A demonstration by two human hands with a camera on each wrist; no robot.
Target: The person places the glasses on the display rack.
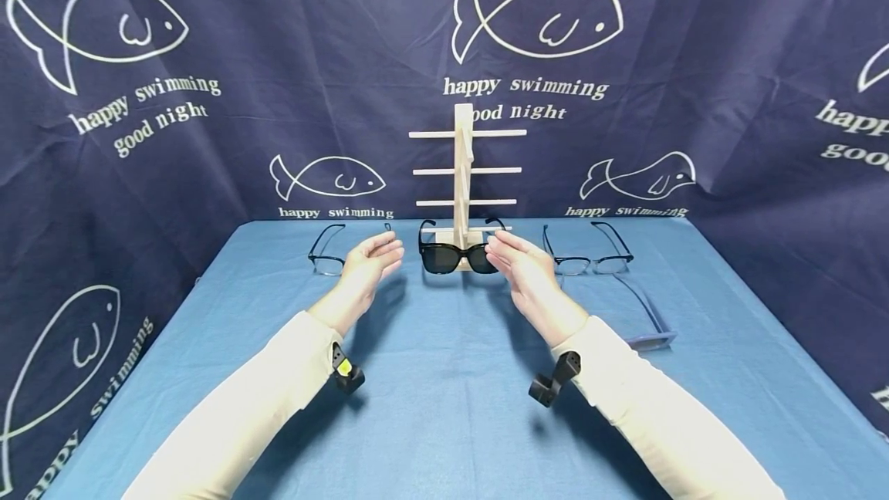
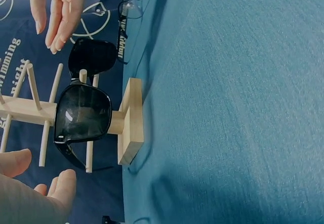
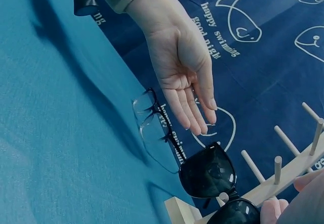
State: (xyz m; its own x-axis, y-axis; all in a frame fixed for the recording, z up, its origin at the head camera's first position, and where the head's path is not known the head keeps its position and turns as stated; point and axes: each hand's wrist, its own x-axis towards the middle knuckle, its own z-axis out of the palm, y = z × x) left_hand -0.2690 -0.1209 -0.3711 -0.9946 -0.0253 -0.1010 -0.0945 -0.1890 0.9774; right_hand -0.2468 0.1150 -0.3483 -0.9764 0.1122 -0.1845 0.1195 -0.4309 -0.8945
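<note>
A pair of black sunglasses (image 1: 441, 259) with dark lenses sits at the lowest bar of a wooden eyewear rack (image 1: 462, 176), lenses facing me. My left hand (image 1: 364, 272) is held to the left of them, apart, with fingers extended and loosely bent. On the other side, my right hand (image 1: 533, 276) hovers close to the right lens, overlapping its edge in the head view. A gap shows between the right hand (image 2: 59, 11) and the sunglasses (image 2: 83, 113) in the left wrist view. Neither hand holds anything.
Dark-framed clear glasses (image 1: 326, 263) lie behind the left hand, partly hidden. Another such pair (image 1: 590, 262) stands right of the rack. Glasses with a bluish-purple frame (image 1: 653, 341) lie nearer, partly covered by the right sleeve. A navy curtain (image 1: 347, 99) hangs behind the blue-covered table (image 1: 444, 407).
</note>
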